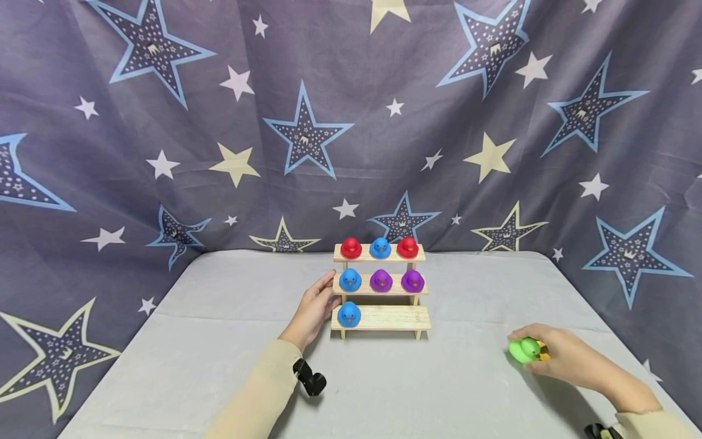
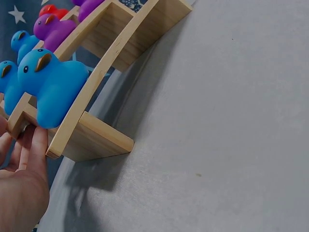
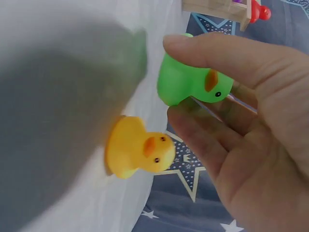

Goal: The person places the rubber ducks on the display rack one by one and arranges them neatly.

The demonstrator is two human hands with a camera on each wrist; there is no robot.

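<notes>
A small three-tier wooden display stand point(image 1: 392, 318) holds several rubber ducks. A blue duck point(image 1: 349, 314) sits at the left end of its lowest tier. Against the stand's left side, my left hand point(image 1: 314, 308) grips the frame by the middle tier; in the left wrist view its fingers point(image 2: 36, 150) reach behind the wood. Off to the right, my right hand point(image 1: 570, 360) pinches a green rubber duck point(image 3: 181, 79) between thumb and fingers, just above the table. A yellow rubber duck point(image 3: 135, 147) stands on the table close by, mostly hidden by the hand in the head view.
Red ducks point(image 1: 351, 247) flank a blue duck point(image 1: 380, 248) on the top tier. The middle tier bears a blue duck point(image 1: 350, 280) and two purple ducks point(image 1: 381, 280). A star-patterned curtain point(image 1: 340, 122) hangs around the grey-white table point(image 1: 219, 341).
</notes>
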